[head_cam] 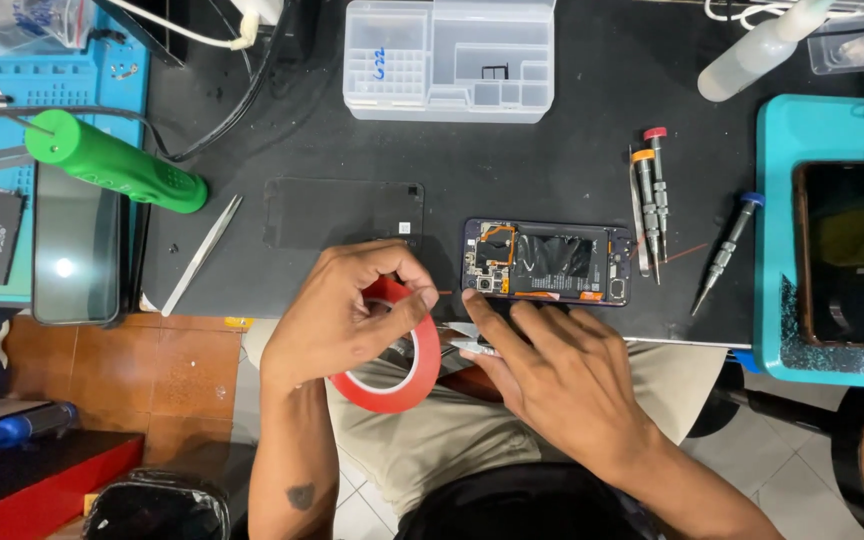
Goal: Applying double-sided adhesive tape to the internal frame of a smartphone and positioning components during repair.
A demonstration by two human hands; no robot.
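My left hand (347, 310) grips a roll of red tape (397, 375) held over my lap at the table's front edge. My right hand (552, 370) lies beside it, its index finger stretched up toward the bottom left corner of an opened phone (547, 262) with its inner parts exposed. Under that hand's fingers a small metal tool (472, 347) shows partly; I cannot tell whether the hand grips it. A dark phone back cover (342, 213) lies flat just above my left hand.
Metal tweezers (202, 253) and a green-handled tool (117, 162) lie at the left. Three screwdrivers (652, 200) lie right of the opened phone. A clear parts organizer (449, 60) stands at the back. A dark phone (849, 250) rests on a teal tray (782, 250) at the right.
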